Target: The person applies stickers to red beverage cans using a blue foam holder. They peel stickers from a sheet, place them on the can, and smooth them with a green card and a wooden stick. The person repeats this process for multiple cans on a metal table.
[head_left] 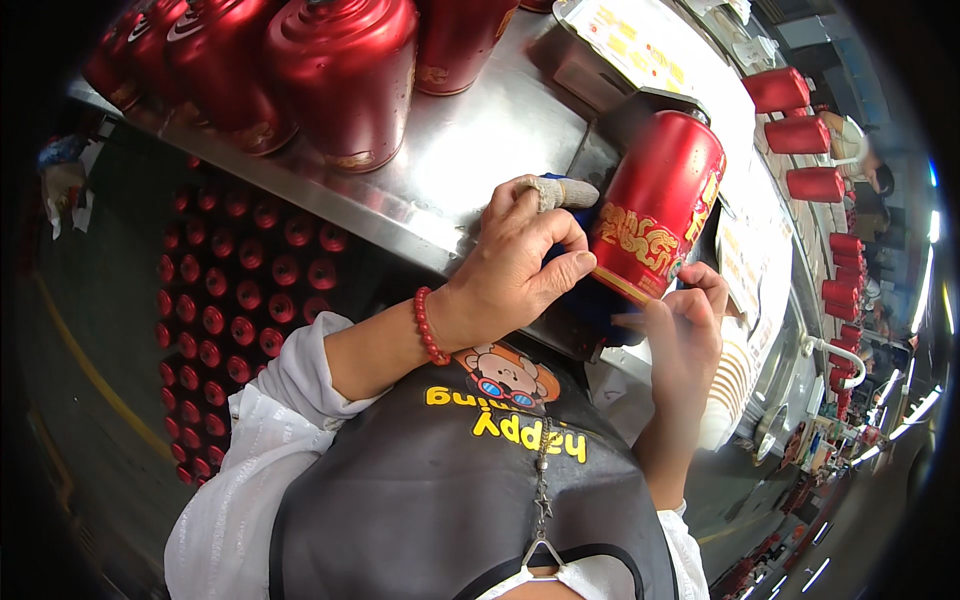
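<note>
A glossy red bottle (655,190) with gold dragon-like decoration lies tilted in a dark holder (590,150), its base towards me. My left hand (520,250) is at the left of the base, thumb and index finger pinched together beside the bottle's edge. A pale knitted finger cover (565,192) sits on one of its fingers. What that pinch holds, if anything, I cannot make out. My right hand (688,325), partly blurred, is at the lower right of the base with its fingers curled in close to the gold decoration. Anything between those fingers is hidden.
Several large red bottles (340,80) stand upright on the steel table (455,140) at the back left. Below its edge are rows of red bottles (240,290). Printed sheets (640,45) lie beyond the holder, and stacked paper cups (728,390) stand at the right.
</note>
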Motion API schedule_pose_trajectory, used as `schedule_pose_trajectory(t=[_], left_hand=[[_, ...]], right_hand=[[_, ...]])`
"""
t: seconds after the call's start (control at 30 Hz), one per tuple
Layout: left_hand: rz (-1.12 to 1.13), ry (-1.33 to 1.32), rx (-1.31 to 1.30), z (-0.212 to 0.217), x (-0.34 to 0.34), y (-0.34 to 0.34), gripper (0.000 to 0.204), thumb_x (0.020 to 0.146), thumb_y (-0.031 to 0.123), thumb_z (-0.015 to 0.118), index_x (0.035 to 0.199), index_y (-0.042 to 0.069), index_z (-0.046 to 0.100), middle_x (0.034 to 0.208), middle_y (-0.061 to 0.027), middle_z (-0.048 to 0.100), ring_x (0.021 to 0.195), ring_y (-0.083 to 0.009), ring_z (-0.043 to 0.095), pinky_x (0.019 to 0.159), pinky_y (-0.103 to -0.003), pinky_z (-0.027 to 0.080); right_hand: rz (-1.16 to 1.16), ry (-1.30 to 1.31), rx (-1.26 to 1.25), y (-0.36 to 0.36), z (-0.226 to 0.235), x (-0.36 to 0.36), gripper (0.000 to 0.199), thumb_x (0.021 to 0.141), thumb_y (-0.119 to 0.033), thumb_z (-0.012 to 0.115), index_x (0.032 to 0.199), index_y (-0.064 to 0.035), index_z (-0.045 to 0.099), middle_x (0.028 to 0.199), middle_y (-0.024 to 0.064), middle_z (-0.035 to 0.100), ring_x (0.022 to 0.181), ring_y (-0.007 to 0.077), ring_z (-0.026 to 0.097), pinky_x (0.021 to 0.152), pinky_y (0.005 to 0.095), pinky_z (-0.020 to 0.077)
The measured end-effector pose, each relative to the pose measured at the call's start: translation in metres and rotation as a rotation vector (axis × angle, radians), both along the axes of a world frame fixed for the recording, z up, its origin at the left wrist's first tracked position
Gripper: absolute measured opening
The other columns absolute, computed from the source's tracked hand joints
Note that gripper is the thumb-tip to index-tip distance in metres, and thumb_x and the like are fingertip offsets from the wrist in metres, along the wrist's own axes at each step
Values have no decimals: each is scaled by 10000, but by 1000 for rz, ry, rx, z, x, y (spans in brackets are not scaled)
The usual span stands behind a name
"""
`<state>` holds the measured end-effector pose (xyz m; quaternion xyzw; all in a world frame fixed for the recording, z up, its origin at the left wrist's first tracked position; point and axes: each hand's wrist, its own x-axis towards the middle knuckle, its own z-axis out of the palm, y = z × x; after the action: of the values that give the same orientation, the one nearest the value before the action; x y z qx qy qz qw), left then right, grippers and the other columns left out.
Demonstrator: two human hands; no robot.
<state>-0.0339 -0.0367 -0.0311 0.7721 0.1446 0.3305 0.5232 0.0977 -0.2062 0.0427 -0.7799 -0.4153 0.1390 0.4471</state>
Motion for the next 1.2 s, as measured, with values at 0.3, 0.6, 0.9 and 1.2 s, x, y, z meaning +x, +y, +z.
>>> schedule_pose_trajectory(t=[0.3,0.6,0.9,1.2], left_hand=[[209,-153,447,-3,-24,-22,419,829,119,723,1245,159,714,1103,-12,731,1110,-240,554,1046,-454,362],[162,-104,432,-19,-25,-22,439,800,28,705,1236,75,727,1175,-29,734,1146,-227,540,1097,-458,338],[123,-198,870,7,-14,-10,315,822,180,736,1135,204,762,1057,56,747,1114,-161,511,1144,-446,291],[-33,-305,1050,25,4,2,278,835,210,694,1106,246,744,1059,84,740,1087,-126,515,1141,-424,279]], right_hand=[[6,-126,-48,-6,-3,5,209,889,-127,760,818,-23,593,1116,156,487,1173,270,455,934,371,445],[2,75,0,0,-1,1,228,936,-138,715,827,14,586,1197,152,408,1176,230,453,745,327,641],[157,350,112,-13,-5,19,274,1024,-202,604,895,38,574,1228,114,377,1090,174,518,775,328,649],[284,262,14,-26,0,36,247,979,-215,678,877,-10,585,1179,106,438,1077,171,488,924,280,438]])
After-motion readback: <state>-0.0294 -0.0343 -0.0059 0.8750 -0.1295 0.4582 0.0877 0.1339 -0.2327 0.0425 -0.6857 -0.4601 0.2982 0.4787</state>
